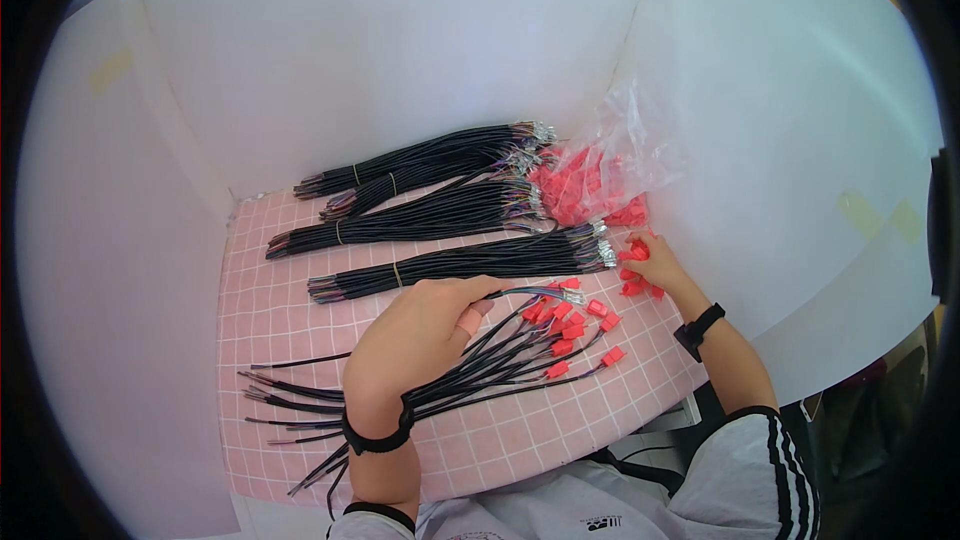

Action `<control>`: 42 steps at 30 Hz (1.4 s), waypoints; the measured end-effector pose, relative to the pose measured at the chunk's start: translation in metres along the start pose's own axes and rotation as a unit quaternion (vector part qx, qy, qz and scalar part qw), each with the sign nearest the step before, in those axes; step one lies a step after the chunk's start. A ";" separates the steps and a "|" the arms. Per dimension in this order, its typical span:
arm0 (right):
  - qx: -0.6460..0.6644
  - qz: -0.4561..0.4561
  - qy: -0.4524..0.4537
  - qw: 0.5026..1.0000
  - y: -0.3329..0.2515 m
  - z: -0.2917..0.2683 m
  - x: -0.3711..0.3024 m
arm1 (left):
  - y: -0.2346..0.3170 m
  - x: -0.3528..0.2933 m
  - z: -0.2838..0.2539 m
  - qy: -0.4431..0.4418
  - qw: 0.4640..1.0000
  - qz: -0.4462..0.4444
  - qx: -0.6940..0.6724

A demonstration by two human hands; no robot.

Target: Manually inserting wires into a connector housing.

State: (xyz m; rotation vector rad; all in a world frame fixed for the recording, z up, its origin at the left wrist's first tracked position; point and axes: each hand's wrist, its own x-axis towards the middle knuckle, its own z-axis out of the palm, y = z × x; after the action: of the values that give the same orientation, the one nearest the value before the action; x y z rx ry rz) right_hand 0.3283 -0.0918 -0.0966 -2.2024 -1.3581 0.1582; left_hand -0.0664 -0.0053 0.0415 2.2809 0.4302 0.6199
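Observation:
My left hand point(425, 325) pinches a black cable near its stripped end. Thin coloured wires point(535, 292) with shiny metal terminals stick out to the right of the fingers. Beneath and beside this hand lies a loose spread of black cables point(470, 380), several tipped with red plastic connector housings point(562, 348). At the right, my right hand point(660, 262) has its fingers closed around a red connector housing point(634, 252). More loose red housings point(640, 286) lie just below those fingers. The fingertips of both hands are partly hidden.
Several banded bundles of black cable point(460, 265) lie across the back of the pink checked cloth point(280, 330). Behind my right hand sits a clear plastic bag point(590, 175) full of red housings. White panels point(400, 50) wall the table at the back and sides.

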 end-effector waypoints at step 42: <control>0.506 -0.254 -0.160 0.809 -0.258 -0.049 -0.043 | 0.015 -0.012 -0.005 0.157 0.979 -0.060 -0.112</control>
State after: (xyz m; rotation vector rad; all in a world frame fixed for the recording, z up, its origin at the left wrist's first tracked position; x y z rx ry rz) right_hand 0.1213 -0.0584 0.0669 -0.9086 -1.4782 0.8559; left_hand -0.0772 -0.0181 0.0523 1.9336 0.6124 0.9226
